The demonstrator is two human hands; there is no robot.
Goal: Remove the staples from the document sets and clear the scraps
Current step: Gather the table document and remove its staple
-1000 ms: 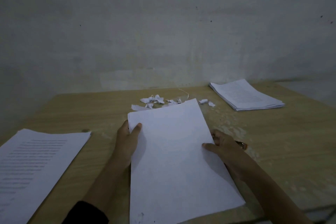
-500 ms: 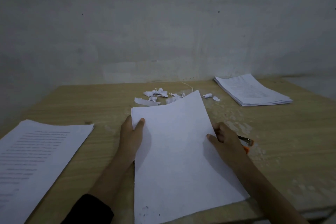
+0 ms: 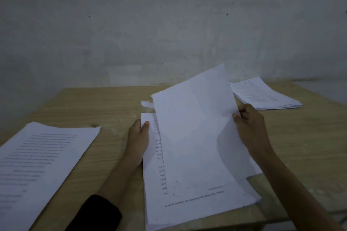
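Observation:
A document set [image 3: 157,200] lies on the wooden table [image 3: 112,105] in front of me, printed text upside down. My left hand [image 3: 139,137] grips its left edge, thumb on top near the far corner. My right hand [image 3: 249,127] pinches the right edge of the top blank sheet [image 3: 191,127] and holds it lifted and tilted up over the set. One paper scrap [image 3: 147,104] shows just behind the lifted sheet; the other scraps are hidden by it. The orange tool seen earlier by my right hand is out of sight.
A stack of printed pages [image 3: 39,165] lies at the near left, running off the frame. Another stack of papers [image 3: 262,93] sits at the far right corner. A grey wall [image 3: 169,24] stands right behind the table's far edge.
My right hand has lifted the top sheet up and to the right, uncovering the printed page below. The scraps behind are now mostly hidden. My left hand stays on the left edge.

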